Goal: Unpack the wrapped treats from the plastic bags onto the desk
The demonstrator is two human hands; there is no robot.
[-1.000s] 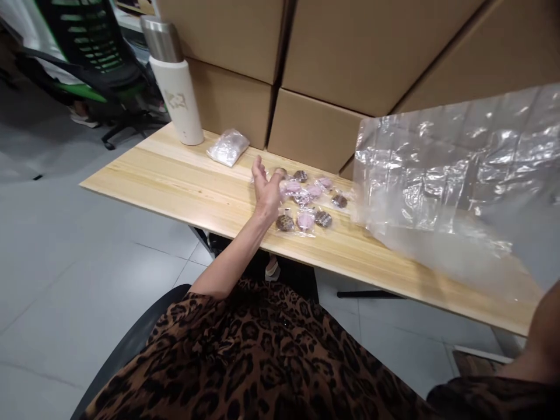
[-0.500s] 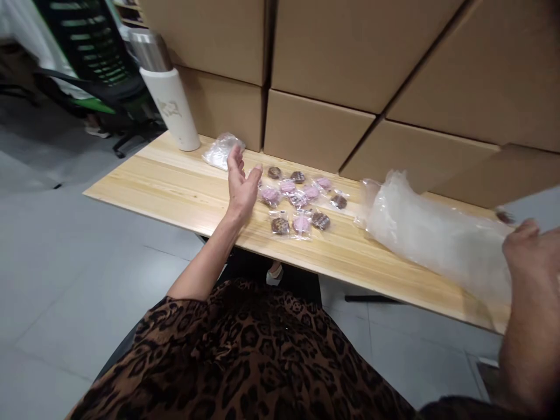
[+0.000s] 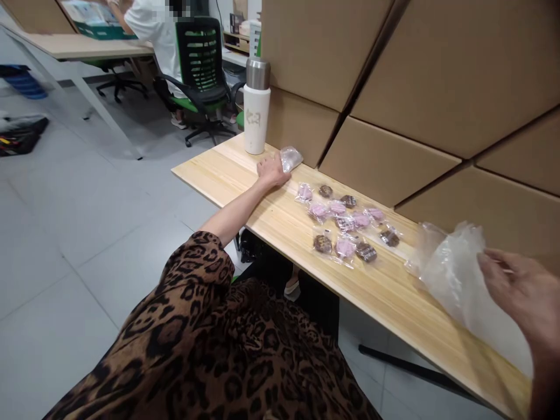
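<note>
My left hand (image 3: 272,170) lies low on the wooden table (image 3: 284,204), closed around a small crumpled clear plastic bag (image 3: 291,157) that shows beside the thumb. At the right, the fingers of my right hand (image 3: 518,286) are bent together at the upper edge of a large translucent plastic bag (image 3: 455,274); some of that contact is hidden. Between the hands lie several individually wrapped round treats, some pink (image 3: 345,247) and some dark brown (image 3: 366,252), in clear wrappers.
A white flask (image 3: 256,111) with a steel cap stands at the table's left end. Large cardboard boxes (image 3: 394,151) are stacked along the back. Beyond are a black and green office chair (image 3: 201,64), a person in white (image 3: 151,29) and another table (image 3: 87,48).
The view has swung left. My left hand has moved from beside the wrapped treats onto the small plastic bag. My right hand has come in over the large bag, which looks bunched up.
</note>
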